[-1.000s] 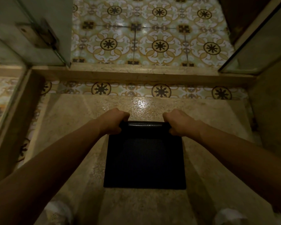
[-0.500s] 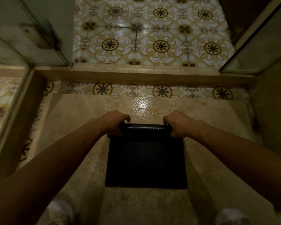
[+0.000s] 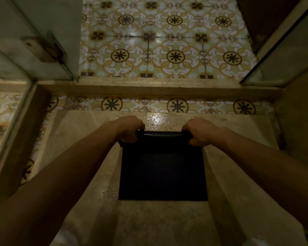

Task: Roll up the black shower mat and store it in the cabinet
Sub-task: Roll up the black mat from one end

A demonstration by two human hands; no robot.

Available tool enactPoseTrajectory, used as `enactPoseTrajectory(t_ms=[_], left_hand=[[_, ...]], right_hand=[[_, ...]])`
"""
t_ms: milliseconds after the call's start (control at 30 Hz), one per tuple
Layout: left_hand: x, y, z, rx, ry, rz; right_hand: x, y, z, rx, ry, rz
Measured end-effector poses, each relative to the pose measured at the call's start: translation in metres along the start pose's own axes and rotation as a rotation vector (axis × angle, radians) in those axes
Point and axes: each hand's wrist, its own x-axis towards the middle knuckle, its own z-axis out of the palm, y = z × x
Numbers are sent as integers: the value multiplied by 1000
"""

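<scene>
The shower floor (image 3: 89,174), a pale speckled stone slab, fills the near half of the view, wet and shiny at its far edge. Beyond it runs a stone curb (image 3: 149,90), and past that lie the patterned tiles (image 3: 149,50) of yellow and brown. A glass door (image 3: 43,41) with a metal hinge stands far left, and another glass panel (image 3: 283,50) stands far right.

The black shower mat (image 3: 163,171) lies in the middle of the slab, its near part flat on the stone and its far edge curled into a narrow roll. The left hand (image 3: 130,129) is closed around the left end of that roll, fingers wrapped over the top. The right hand (image 3: 198,132) is clamped on the right end in the same way. Both forearms reach in from the near corners.

Compared with half a second ago, the roll sits slightly nearer to the person and the flat part of the mat looks a little shorter; the hands keep the same hold on both ends.
</scene>
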Motion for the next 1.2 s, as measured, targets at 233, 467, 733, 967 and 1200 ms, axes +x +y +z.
enactPoseTrajectory(t_ms=[233,467,733,967,1200], left_hand=[[13,-6,-3,47,255,-78],[23,-13,11,38,349,-81],[25,-13,18,44,372,-86],[19,-7,21,42,414,-69],[14,-11,11,-21,292,-30]], right_hand=[[17,12,-3,-18,194,86],[20,20,3,11,274,101],[16,40,-11,330,434,291],[14,27,-7,310,286,186],[13,18,-3,119,162,64]])
